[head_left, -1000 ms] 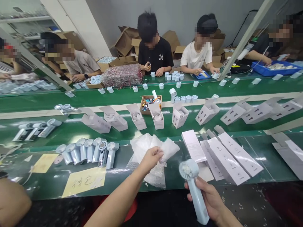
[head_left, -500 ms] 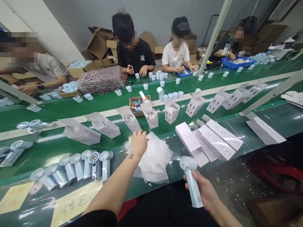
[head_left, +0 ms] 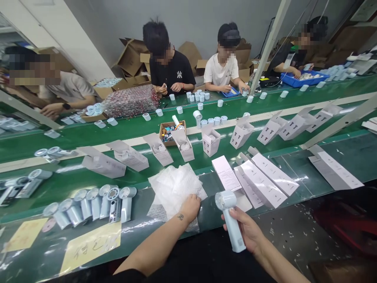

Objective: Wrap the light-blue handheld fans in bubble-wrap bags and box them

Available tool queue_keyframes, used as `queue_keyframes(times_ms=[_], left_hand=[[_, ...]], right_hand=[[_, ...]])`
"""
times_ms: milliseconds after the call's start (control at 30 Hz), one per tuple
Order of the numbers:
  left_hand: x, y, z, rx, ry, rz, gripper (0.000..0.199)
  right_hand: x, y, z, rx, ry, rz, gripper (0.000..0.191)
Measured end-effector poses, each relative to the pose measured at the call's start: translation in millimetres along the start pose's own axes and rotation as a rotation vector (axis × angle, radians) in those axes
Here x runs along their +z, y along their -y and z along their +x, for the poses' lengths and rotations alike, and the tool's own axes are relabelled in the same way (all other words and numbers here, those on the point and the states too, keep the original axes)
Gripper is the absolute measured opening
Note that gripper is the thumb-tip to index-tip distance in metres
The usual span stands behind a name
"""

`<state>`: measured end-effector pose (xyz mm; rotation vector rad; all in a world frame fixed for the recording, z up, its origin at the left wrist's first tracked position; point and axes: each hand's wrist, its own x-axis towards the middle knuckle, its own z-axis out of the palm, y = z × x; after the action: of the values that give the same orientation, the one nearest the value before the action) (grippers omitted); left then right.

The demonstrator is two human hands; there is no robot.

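Note:
My right hand is wrapped round the handle of a light blue handheld fan, its round head tilted up, just beyond the table's front edge. My left hand rests on the lower right part of a stack of white bubble wrap bags; its fingers are bent, and whether they pinch a sheet is too small to tell. Left of the bags, a row of light blue fans lies on the green table. Flat white boxes lie to the right of the bags.
Open white boxes stand along the green belt. Behind them is a small carton of parts. Yellow paper sheets lie at front left. A slanted metal post rises at right. Several people work across the belt.
My left hand has moved from the upper left of the bubble wrap bags to their lower right side. The fan in my right hand has shifted slightly left in view.

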<state>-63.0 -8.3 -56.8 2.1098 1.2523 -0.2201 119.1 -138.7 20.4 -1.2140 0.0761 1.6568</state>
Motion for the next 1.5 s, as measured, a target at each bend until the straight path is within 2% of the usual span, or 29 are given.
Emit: queue_keyframes(times_ms=[100,200,300,367,433,533,633,700,800,900,967,1067,1167,1200,1267,1367,1433,1500], left_hand=[[-12.6,-4,0,-0.039,-0.050,-0.169,0.021],[-25.9,-17,-8,-0.079,-0.126,-0.402,0.016],[-33.7,-30,-26,-0.118,-0.105,-0.698,0.012],[-34.2,-37,-37,-0.176,-0.083,-0.894,0.015],[-32.8,-42,-44,-0.260,-0.121,-1.066,0.017],[-34.0,-45,-45,-0.358,-0.271,-1.271,0.022],[-44.9,-46,-44,-0.371,-0.429,-1.405,0.030],[-54.3,-46,-47,-0.357,-0.495,-1.446,0.033],[-60.4,-53,-56,-0.332,-0.463,-1.472,0.033],[-52.2,-66,-65,-0.311,-0.268,-1.492,0.028],[-45.0,-71,-68,-0.313,-0.193,-1.451,0.023],[-43.5,-65,-68,-0.377,-0.249,-1.355,0.023],[-54.2,-55,-69,-0.397,-0.349,-1.321,0.025],[-58.8,-53,-71,-0.355,-0.375,-1.284,0.024],[-66.8,-53,-77,-0.186,-0.403,-1.112,0.018],[-72.8,-54,-90,0.101,-0.361,-0.761,0.016],[-72.0,-54,-97,0.168,-0.324,-0.647,0.016],[-67.7,-54,-102,0.196,-0.325,-0.567,0.017]], right_hand=[[-2,5,3,0.019,0.044,-0.031,0.052],[6,9,8,0.097,0.178,-0.078,0.055],[22,13,16,0.195,0.354,-0.115,0.063],[30,15,20,0.208,0.421,-0.151,0.060],[34,17,22,0.205,0.438,-0.205,0.054],[32,15,22,0.218,0.427,-0.297,0.051],[22,11,19,0.217,0.376,-0.317,0.047],[13,9,17,0.208,0.340,-0.249,0.046],[3,9,15,0.187,0.419,-0.098,0.045],[8,11,17,0.195,0.572,-0.075,0.048],[16,15,17,0.199,0.600,-0.144,0.050],[23,21,16,0.174,0.541,-0.296,0.049],[20,25,13,0.171,0.453,-0.454,0.050],[18,25,12,0.168,0.424,-0.485,0.048],[17,24,10,0.143,0.378,-0.491,0.045],[22,22,5,0.095,0.345,-0.417,0.053],[29,22,0,0.103,0.319,-0.373,0.063],[36,22,-6,0.137,0.280,-0.350,0.063]])
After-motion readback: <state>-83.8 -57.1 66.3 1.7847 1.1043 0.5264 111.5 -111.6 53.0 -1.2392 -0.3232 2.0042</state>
